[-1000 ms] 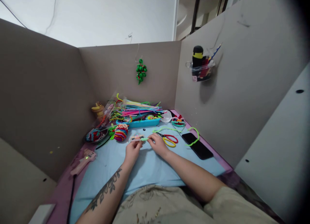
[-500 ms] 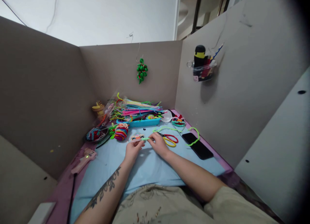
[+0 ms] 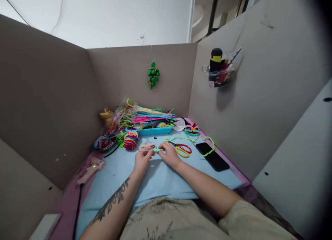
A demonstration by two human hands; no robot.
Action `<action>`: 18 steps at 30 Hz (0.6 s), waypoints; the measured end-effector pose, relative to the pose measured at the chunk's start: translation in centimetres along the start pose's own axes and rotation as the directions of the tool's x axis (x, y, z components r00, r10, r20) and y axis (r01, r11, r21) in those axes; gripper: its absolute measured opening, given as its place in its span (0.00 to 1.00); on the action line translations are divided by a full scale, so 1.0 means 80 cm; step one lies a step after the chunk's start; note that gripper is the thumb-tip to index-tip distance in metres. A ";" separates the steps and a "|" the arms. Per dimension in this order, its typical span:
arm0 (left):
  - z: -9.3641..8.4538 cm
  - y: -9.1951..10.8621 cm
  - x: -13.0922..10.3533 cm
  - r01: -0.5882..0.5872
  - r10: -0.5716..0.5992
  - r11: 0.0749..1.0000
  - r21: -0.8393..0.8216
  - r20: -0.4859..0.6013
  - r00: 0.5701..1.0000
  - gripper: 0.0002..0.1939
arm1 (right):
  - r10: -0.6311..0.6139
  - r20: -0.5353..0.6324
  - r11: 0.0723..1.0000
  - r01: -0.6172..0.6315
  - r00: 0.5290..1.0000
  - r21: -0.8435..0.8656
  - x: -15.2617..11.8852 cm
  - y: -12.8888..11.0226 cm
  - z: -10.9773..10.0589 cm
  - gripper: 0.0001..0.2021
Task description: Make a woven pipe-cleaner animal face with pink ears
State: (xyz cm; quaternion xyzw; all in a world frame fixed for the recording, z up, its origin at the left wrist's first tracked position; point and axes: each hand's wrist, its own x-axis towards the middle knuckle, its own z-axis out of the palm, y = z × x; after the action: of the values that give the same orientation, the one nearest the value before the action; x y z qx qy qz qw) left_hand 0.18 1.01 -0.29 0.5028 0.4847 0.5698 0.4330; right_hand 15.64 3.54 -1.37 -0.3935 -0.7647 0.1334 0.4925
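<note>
Green pipe cleaner (image 3: 156, 150) sits pinched between our left hand (image 3: 141, 159) and right hand (image 3: 169, 155), low over the blue mat (image 3: 155, 177); bare mat lies open toward us, scissors (image 3: 181, 149) just beside our right hand. Behind, a blue tray (image 3: 153, 130) holds loose pipe cleaners

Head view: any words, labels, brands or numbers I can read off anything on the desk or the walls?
None can be read.
Pink tag on the clear wall holder: too small and blurred.
Pink glue gun: only a green light, no legible marking.
Black phone: dark screen, no text.
Small craft piece between the left hand and the right hand: no lettering visible.
</note>
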 end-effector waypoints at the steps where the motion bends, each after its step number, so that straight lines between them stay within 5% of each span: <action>1: 0.000 0.000 0.000 -0.018 0.018 1.000 -0.007 -0.001 1.000 0.17 | 0.000 0.007 1.000 0.000 1.000 0.013 0.000 0.000 0.000 0.05; 9: 0.005 0.009 -0.005 -0.043 0.033 0.988 -0.147 -0.069 0.997 0.20 | -0.009 0.098 1.000 0.007 0.995 0.017 0.001 0.000 -0.005 0.07; 18: 0.003 0.010 -0.004 0.002 0.000 0.994 -0.107 0.020 1.000 0.21 | -0.006 0.077 0.999 0.010 0.997 -0.041 0.002 0.000 -0.006 0.06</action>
State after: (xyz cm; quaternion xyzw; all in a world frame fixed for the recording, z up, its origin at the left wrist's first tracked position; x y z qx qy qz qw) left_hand 0.43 0.61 0.45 0.4845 0.4493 0.5897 0.4644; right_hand 15.99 3.61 -1.05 -0.3951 -0.7872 0.1304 0.4552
